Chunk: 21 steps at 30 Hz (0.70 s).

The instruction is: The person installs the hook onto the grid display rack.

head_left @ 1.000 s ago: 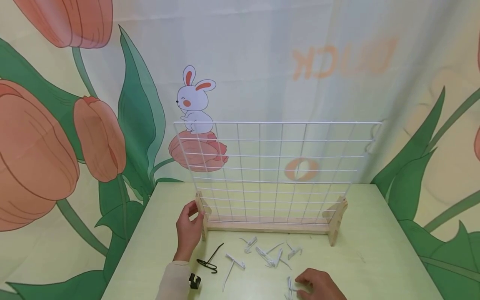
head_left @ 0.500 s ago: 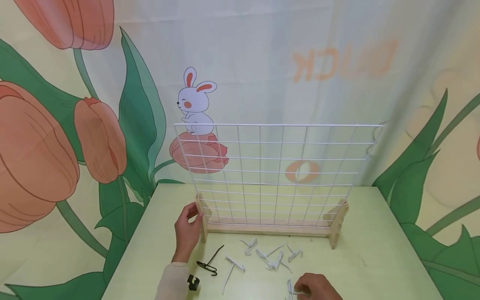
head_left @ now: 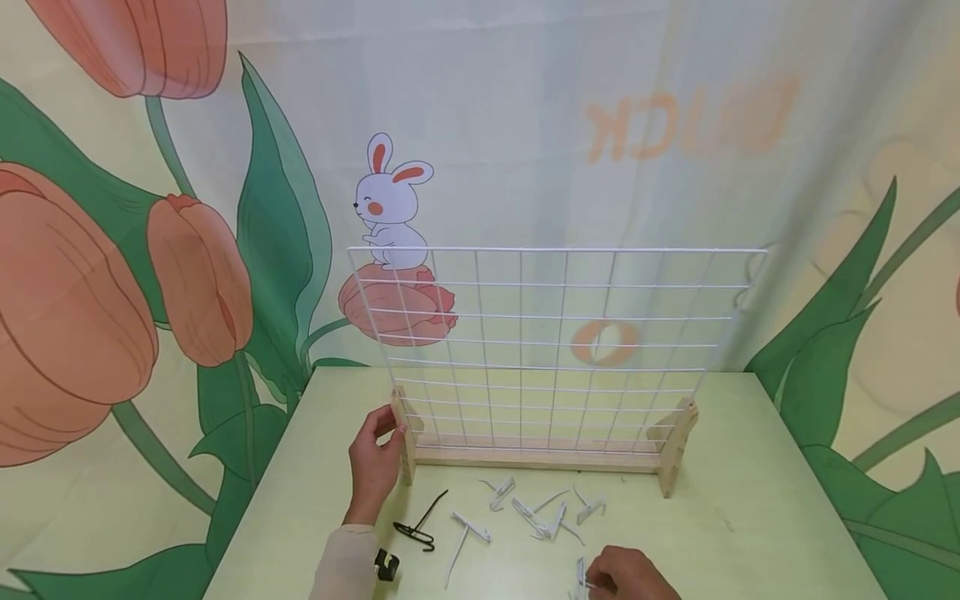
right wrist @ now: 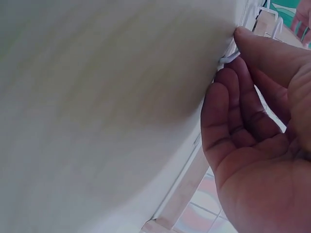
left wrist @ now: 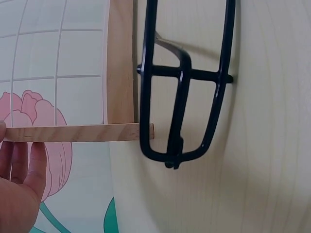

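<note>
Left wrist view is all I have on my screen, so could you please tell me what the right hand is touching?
Observer: In the head view, the right hand has its fingers curled at the stem of a white hook.
Operator: Thank you; would you mind telling me how many more white ones there are?
Observer: Five other white hooks lie on the table, in front of the wooden stand.
Operator: And could you please say what is at the far right of the wire grid, low down?
Observer: A second wooden foot, with no hand on it.
</note>
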Motion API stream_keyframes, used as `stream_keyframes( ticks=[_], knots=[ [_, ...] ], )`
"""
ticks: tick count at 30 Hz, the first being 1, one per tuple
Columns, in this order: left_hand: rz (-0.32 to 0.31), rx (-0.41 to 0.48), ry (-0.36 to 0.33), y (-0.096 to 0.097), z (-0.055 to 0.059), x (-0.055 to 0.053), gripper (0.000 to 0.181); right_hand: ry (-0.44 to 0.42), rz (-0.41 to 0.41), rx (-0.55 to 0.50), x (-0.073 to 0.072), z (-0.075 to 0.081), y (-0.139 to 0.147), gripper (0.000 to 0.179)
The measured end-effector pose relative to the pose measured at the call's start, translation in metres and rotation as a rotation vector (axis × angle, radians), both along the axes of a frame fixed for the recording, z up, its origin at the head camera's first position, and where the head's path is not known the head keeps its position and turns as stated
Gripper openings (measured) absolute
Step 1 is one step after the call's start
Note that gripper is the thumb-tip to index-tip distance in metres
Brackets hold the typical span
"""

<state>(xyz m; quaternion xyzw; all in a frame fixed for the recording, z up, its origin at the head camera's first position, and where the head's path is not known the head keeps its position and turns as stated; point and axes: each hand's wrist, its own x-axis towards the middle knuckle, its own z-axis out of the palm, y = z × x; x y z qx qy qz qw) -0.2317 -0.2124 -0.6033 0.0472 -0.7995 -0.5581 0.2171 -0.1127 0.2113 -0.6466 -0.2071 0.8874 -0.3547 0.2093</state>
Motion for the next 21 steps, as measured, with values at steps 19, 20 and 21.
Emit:
stream_keyframes(
  ticks=[19, 20, 21],
  knots=[
    [0.0, -0.015, -0.001, -0.0002, -0.0013, 0.0, 0.035, -0.028, -0.063, 0.028, 0.0024, 0.007, -0.0053, 0.005],
    [0.001, -0.014, -0.001, -0.0001, -0.0013, 0.0, 0.035, -0.03, -0.064, 0.019, 0.0029, 0.0067, -0.0045, 0.004],
    [0.002, -0.012, -0.004, -0.0001, -0.0013, 0.0, 0.035, -0.027, -0.061, 0.016, 0.003, 0.0059, -0.0038, 0.004]
  ],
)
